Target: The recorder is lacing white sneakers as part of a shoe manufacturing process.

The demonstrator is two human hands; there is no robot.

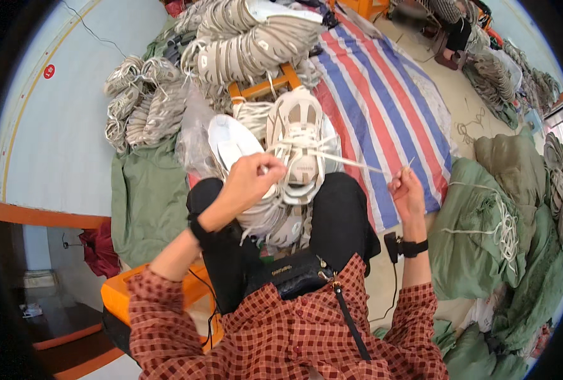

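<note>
A beige and white sneaker (303, 120) stands between my knees, toe pointing away, with a white lace threaded across its tongue. From its eyelets the shoelace (351, 163) runs taut to the right. My right hand (409, 195) pinches the far end of that lace, above the right knee. Curled beside the sneaker's left edge is my left hand (249, 185), fingers drawn together; what they hold, if anything, is hidden. Just beyond the left hand lies a second shoe with a white insole (230, 140). More laced shoes (263, 217) are bunched underneath, between my legs.
Rows of sneakers (249, 50) are heaped ahead on an orange wooden stool (265, 85). A striped tarpaulin (383, 107) covers a mound to the right. Green sacks (484, 234) with loose laces lie farther right. At left, shoes (145, 101) sit above green cloth (148, 196).
</note>
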